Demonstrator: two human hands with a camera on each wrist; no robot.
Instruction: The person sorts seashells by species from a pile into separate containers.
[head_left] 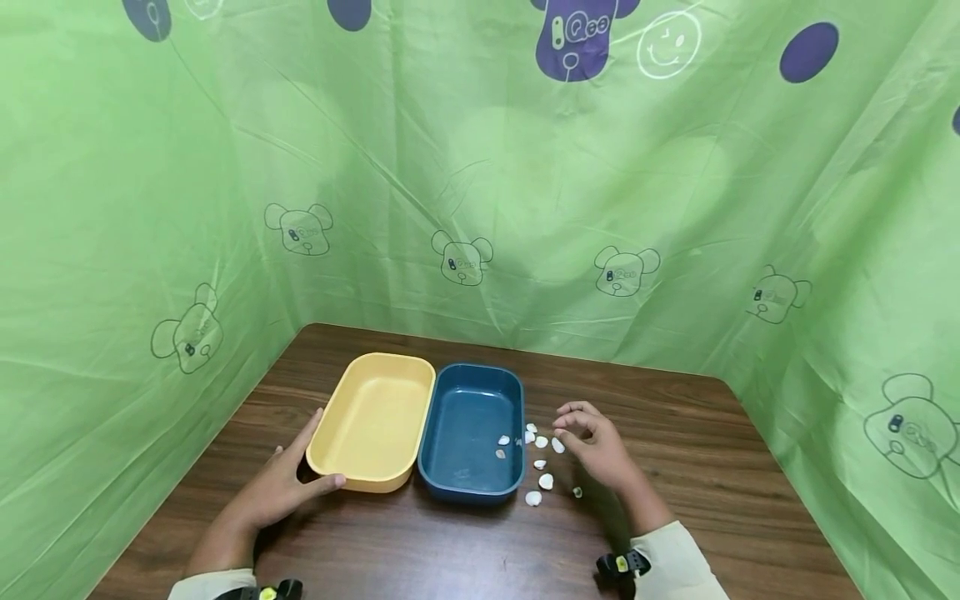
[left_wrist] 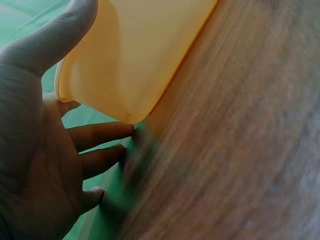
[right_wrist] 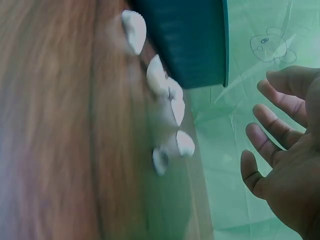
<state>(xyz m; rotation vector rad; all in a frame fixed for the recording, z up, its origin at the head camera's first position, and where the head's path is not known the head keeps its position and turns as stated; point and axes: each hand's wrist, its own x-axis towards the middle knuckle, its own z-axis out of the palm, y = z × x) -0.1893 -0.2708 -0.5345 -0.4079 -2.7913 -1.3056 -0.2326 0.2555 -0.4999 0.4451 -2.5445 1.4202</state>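
My left hand point(head_left: 273, 487) rests at the near left corner of a yellow plastic tray point(head_left: 324, 417). Its thumb touches the near wall and its fingers spread along the left side. Beside that tray stands a dark blue tray point(head_left: 465, 417), with a few small pale seashells point(head_left: 504, 440) inside near its right wall. Several white seashells point(head_left: 546, 482) lie scattered on the table to its right. Above the table by these shells hovers my right hand point(head_left: 597, 446), its fingers loosely bent. The right wrist view shows nothing between those fingers point(right_wrist: 265, 140).
Both trays stand on a brown wood-grain table point(head_left: 675, 433). A small dark-and-pale shell point(head_left: 577, 492) lies apart, near the right forearm. Green curtains point(head_left: 487, 167) with printed bear heads hang behind the table and on both sides.
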